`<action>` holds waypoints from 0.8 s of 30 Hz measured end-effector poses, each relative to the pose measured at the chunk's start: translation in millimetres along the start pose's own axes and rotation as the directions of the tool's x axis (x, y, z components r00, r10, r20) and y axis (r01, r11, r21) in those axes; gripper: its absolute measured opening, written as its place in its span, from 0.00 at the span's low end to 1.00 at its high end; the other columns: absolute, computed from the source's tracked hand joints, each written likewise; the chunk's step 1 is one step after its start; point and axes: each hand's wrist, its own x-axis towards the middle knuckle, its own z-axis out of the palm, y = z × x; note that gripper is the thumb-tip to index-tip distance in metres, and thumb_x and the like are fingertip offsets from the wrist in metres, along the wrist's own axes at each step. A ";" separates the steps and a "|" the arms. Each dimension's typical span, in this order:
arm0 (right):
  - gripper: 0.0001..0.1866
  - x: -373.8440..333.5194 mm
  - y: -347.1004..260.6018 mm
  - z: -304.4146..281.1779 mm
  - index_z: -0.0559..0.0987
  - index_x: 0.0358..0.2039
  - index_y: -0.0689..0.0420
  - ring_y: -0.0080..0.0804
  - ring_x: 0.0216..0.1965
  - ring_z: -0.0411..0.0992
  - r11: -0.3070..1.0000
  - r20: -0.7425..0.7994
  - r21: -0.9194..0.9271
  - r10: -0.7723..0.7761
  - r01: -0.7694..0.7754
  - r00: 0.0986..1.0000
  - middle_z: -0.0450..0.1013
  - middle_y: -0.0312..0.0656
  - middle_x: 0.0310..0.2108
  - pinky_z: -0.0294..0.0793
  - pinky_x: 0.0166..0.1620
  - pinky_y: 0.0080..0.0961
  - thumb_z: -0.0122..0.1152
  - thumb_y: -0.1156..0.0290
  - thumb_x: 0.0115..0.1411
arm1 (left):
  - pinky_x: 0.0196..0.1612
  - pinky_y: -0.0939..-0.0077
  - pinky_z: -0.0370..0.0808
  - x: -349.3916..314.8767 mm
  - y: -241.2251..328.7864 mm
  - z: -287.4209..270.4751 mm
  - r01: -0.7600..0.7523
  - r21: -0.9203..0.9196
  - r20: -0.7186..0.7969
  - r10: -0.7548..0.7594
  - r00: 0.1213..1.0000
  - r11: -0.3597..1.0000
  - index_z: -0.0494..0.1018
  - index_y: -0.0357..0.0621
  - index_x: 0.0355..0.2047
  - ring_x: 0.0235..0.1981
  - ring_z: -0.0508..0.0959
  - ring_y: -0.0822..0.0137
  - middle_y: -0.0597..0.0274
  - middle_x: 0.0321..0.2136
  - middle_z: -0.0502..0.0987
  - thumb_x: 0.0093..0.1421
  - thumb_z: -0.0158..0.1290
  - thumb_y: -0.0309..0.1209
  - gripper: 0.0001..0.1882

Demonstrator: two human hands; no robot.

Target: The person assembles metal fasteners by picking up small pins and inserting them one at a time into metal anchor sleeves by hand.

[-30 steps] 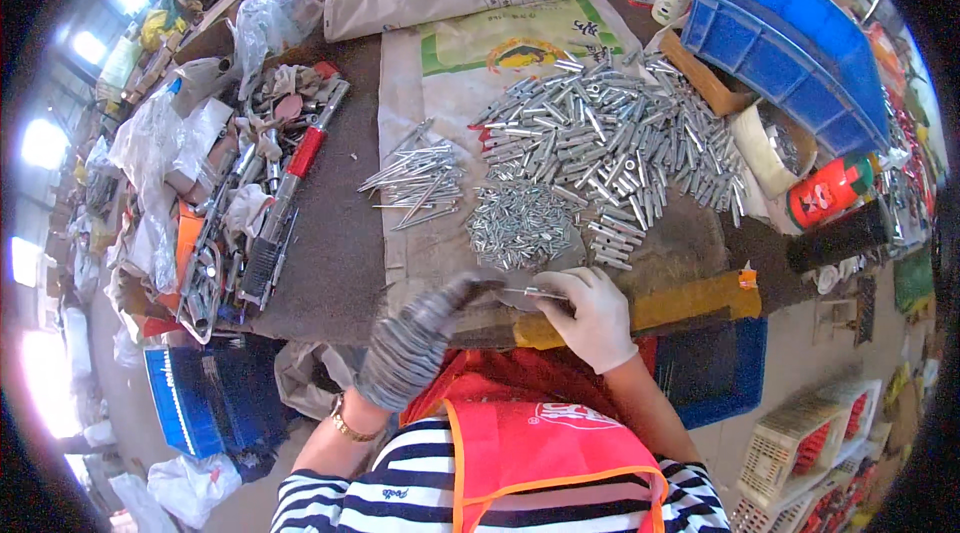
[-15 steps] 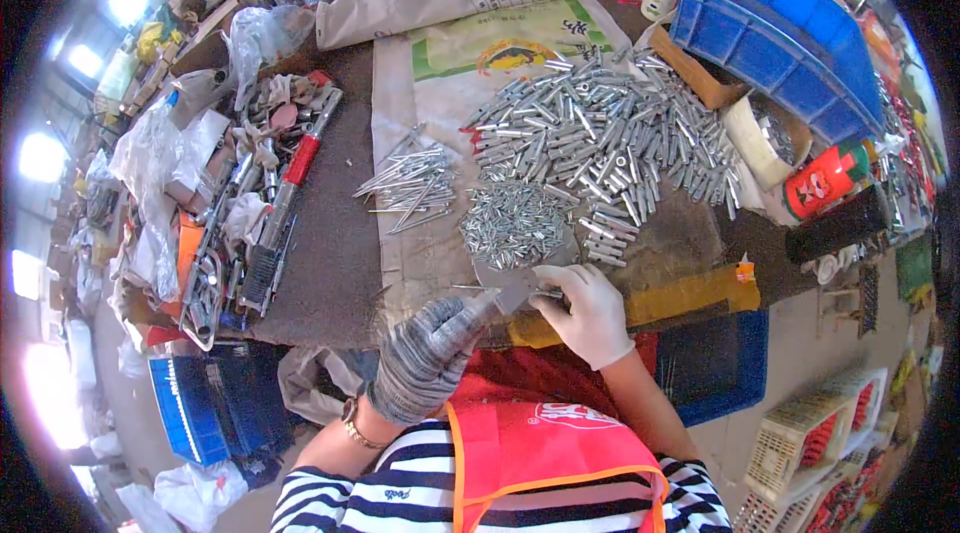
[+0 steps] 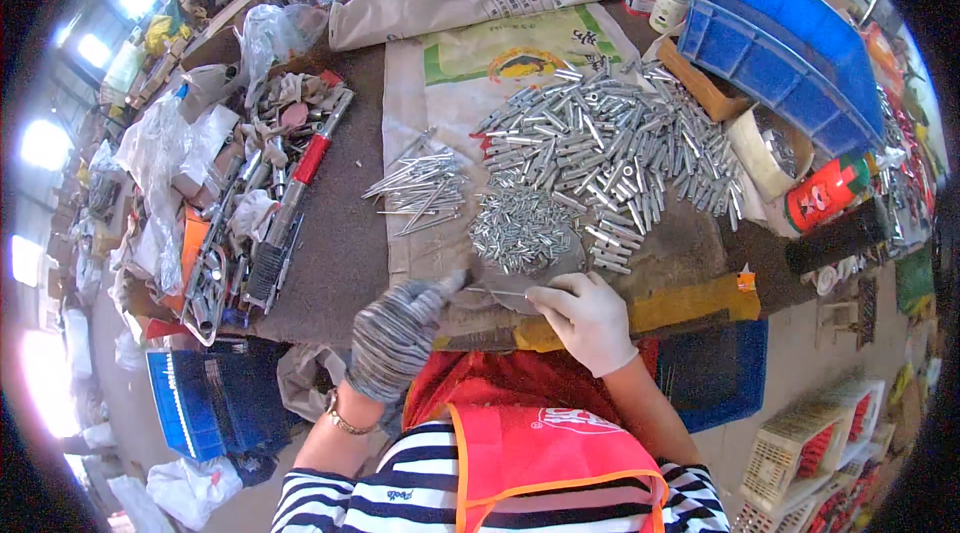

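Note:
My right hand (image 3: 590, 325), in a white glove, pinches a thin metal rod (image 3: 505, 293) between thumb and forefinger. The rod points left from the fingertips, just above the table edge. My left hand (image 3: 398, 335), in a grey striped knitted glove, is curled near the rod's left end. A dark, blurred piece shows at its fingertips; its kind cannot be made out. Right behind the hands lies a heap of small metal pins (image 3: 522, 228). A bundle of long thin rods (image 3: 420, 183) rests to its left. A large pile of metal sleeves (image 3: 610, 143) spreads behind and to the right.
A printed sack (image 3: 410, 83) covers the table middle. At left stands a box of tools and plastic bags (image 3: 240, 193). Blue bins (image 3: 780, 53) stand at the far right and back. A red and green can (image 3: 825, 195) lies at right, near yellow tape (image 3: 690, 301) along the front edge.
My left hand has pulled left, away from my right fingers, and a grey flat piece no longer covers the rod's middle. My right hand stays nearly in place.

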 end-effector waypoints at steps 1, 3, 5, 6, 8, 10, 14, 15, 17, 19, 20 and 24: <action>0.09 0.0 -0.3 0.1 0.84 0.38 0.43 0.39 0.31 0.73 1.000 -0.002 0.002 -0.002 0.002 1.000 0.74 0.34 0.32 0.75 0.33 0.35 0.68 0.66 0.54 | 0.35 0.62 0.79 -3.0 -7.4 -1.3 0.009 0.058 -0.028 -0.007 1.000 0.998 0.76 0.58 0.57 0.32 0.80 0.54 0.56 0.35 0.80 0.53 0.52 0.23 0.29; 0.09 1.9 -1.3 -2.4 0.84 0.37 0.42 0.38 0.31 0.73 0.998 0.010 -0.057 -0.007 0.008 1.000 0.74 0.34 0.32 0.75 0.32 0.34 0.68 0.65 0.54 | 0.42 0.64 0.79 -11.2 -23.5 -3.8 0.113 0.090 0.037 -0.117 0.992 0.990 0.80 0.55 0.51 0.38 0.81 0.54 0.56 0.36 0.81 0.54 0.58 0.24 0.22; 0.09 8.7 -6.5 -7.8 0.85 0.36 0.43 0.37 0.31 0.73 0.996 0.020 -0.085 -0.030 0.032 0.999 0.75 0.33 0.32 0.75 0.32 0.33 0.70 0.65 0.52 | 0.39 0.61 0.78 -23.3 -50.3 5.0 0.095 0.161 0.023 -0.100 0.995 0.982 0.81 0.55 0.49 0.36 0.80 0.54 0.56 0.35 0.80 0.55 0.55 0.26 0.20; 0.09 11.5 -7.9 -10.5 0.85 0.34 0.43 0.37 0.30 0.74 0.991 0.033 -0.122 -0.045 0.049 0.998 0.75 0.32 0.32 0.75 0.32 0.33 0.71 0.66 0.50 | 0.41 0.60 0.78 -21.6 -54.2 3.6 0.107 0.191 0.065 -0.121 0.991 0.976 0.82 0.53 0.44 0.37 0.79 0.54 0.56 0.36 0.81 0.55 0.57 0.29 0.15; 0.08 17.1 -9.3 -10.7 0.85 0.33 0.44 0.37 0.30 0.74 0.989 0.045 -0.130 -0.060 0.066 0.997 0.74 0.32 0.31 0.75 0.32 0.33 0.71 0.66 0.50 | 0.41 0.60 0.78 -16.3 -60.4 5.5 0.108 0.190 0.032 -0.116 0.993 0.976 0.81 0.53 0.43 0.37 0.79 0.53 0.55 0.36 0.80 0.56 0.58 0.30 0.14; 0.07 22.6 -10.4 -12.2 0.85 0.31 0.44 0.36 0.30 0.74 0.987 0.061 -0.139 -0.076 0.084 0.995 0.74 0.32 0.30 0.75 0.32 0.32 0.71 0.65 0.50 | 0.41 0.59 0.78 -5.3 -60.1 7.2 0.111 0.187 -0.003 -0.112 0.994 0.976 0.81 0.52 0.42 0.37 0.79 0.53 0.55 0.36 0.80 0.56 0.59 0.31 0.12; 0.07 31.8 -14.9 -9.8 0.82 0.27 0.46 0.37 0.31 0.74 0.973 0.150 -0.213 -0.056 0.087 0.987 0.72 0.34 0.29 0.76 0.32 0.34 0.72 0.66 0.46 | 0.44 0.59 0.77 35.0 -57.1 23.0 0.189 0.188 -0.185 -0.154 0.971 0.964 0.81 0.49 0.37 0.38 0.79 0.52 0.54 0.36 0.80 0.58 0.59 0.31 0.07; 0.08 32.6 -14.2 -7.6 0.81 0.26 0.47 0.37 0.31 0.74 0.969 0.166 -0.236 -0.027 0.066 0.986 0.72 0.35 0.30 0.76 0.32 0.35 0.72 0.67 0.45 | 0.44 0.58 0.76 45.3 -64.2 32.5 0.211 0.183 -0.212 -0.171 0.962 0.960 0.80 0.48 0.36 0.39 0.79 0.51 0.53 0.36 0.80 0.58 0.59 0.33 0.07; 0.09 33.7 -15.3 -4.5 0.80 0.27 0.48 0.38 0.31 0.74 0.964 0.184 -0.256 -0.030 0.077 0.983 0.71 0.36 0.29 0.76 0.32 0.35 0.71 0.66 0.45 | 0.45 0.56 0.76 62.5 -82.8 48.9 0.246 0.215 -0.198 -0.205 0.959 0.945 0.80 0.47 0.37 0.40 0.79 0.49 0.51 0.37 0.80 0.58 0.59 0.35 0.08; 0.10 31.8 -15.0 -7.6 0.79 0.28 0.50 0.38 0.32 0.74 0.958 0.195 -0.279 -0.017 0.072 0.981 0.69 0.37 0.29 0.77 0.31 0.36 0.70 0.64 0.46 | 0.45 0.55 0.76 79.6 -85.6 50.7 0.267 0.247 -0.175 -0.228 0.958 0.932 0.79 0.46 0.37 0.41 0.79 0.48 0.49 0.37 0.79 0.58 0.59 0.36 0.10; 0.11 27.9 -14.0 -12.7 0.79 0.29 0.49 0.38 0.32 0.74 0.970 0.118 -0.238 -0.026 0.053 0.993 0.70 0.37 0.30 0.77 0.32 0.36 0.71 0.64 0.46 | 0.45 0.54 0.76 86.1 -85.1 51.7 0.324 0.266 -0.097 -0.309 0.946 0.908 0.79 0.45 0.38 0.41 0.79 0.47 0.48 0.38 0.79 0.58 0.58 0.37 0.11; 0.12 -1.6 -4.0 -52.9 0.79 0.31 0.48 0.38 0.38 0.76 0.958 -0.213 -0.220 0.136 -0.184 0.967 0.75 0.40 0.35 0.78 0.39 0.32 0.72 0.68 0.44 | 0.47 0.52 0.76 89.2 -88.6 64.0 0.361 0.281 -0.065 -0.358 0.932 0.889 0.79 0.42 0.38 0.43 0.78 0.45 0.45 0.38 0.79 0.58 0.57 0.37 0.13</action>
